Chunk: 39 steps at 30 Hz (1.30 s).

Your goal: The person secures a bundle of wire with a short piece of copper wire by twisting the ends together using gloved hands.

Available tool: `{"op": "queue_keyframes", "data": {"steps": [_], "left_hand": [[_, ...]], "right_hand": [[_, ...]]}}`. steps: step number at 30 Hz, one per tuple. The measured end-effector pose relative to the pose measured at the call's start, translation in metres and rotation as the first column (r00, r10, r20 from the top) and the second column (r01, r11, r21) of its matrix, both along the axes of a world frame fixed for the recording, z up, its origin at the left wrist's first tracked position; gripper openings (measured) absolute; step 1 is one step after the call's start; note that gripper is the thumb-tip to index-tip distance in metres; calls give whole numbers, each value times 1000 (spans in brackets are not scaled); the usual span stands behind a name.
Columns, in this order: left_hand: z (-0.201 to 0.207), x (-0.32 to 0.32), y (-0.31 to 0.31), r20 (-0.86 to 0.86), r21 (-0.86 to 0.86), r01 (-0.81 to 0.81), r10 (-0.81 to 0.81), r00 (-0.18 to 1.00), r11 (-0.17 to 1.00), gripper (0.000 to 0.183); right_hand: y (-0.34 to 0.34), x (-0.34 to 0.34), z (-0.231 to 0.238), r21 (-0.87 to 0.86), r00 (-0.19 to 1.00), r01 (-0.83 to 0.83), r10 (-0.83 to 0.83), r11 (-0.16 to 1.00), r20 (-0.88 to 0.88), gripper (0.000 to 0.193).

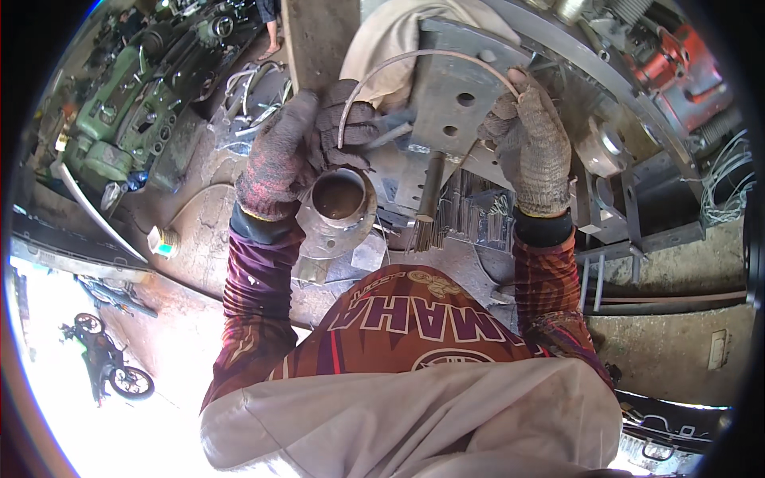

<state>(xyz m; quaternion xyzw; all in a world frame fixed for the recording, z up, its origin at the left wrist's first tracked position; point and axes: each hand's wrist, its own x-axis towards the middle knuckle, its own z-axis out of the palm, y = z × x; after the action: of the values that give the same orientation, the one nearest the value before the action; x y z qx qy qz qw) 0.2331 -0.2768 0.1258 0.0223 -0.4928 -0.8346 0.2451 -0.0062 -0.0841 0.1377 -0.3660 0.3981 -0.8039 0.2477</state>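
Note:
My right hand [532,147], in a grey-brown knit glove, pinches one end of a thin copper-coloured rod [422,52] between thumb and fingers. The rod bows in a wide arc to the left, its other end in front of the fingers of my left hand [307,143]. That hand is gloved too, its fingers apart and not visibly closed on the rod. Just right of them is a blurred grey bar [390,135]. Below my left hand stands a round metal cup [339,197] on a flange. Between my hands lies a steel plate with holes [458,80].
A round metal bar [430,187] points toward me above bundled thin rods [478,211]. Beige cloth [382,52] lies behind the plate. Green machinery [119,119] fills the far left, a red machine [693,80] the far right. Another person's leg [272,32] shows at the top.

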Motion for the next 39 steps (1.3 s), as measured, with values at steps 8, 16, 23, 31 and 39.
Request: {"op": "queue_keyframes", "data": {"steps": [8,16,23,31,39], "left_hand": [[-28,40,-47,-94,106,55,-45,995,993,69],[-56,75,-69,21,147,-34,31,999,989,61],[-83,93,-79,-19,201,112,-110,994,973,67],[-100,104,-75,62,173,72,-83,995,982,64],[-115,108,-81,128,161,112,-134,983,981,69]], "right_hand": [[-44,41,-9,133,1000,-20,17,991,25,45],[-74,61,-37,106,996,-88,85,990,35,43],[-81,75,-56,167,993,-108,98,980,68,48],[-76,82,-70,283,981,-178,149,942,124,70],[-73,83,-86,249,961,-218,163,944,221,58]]}}
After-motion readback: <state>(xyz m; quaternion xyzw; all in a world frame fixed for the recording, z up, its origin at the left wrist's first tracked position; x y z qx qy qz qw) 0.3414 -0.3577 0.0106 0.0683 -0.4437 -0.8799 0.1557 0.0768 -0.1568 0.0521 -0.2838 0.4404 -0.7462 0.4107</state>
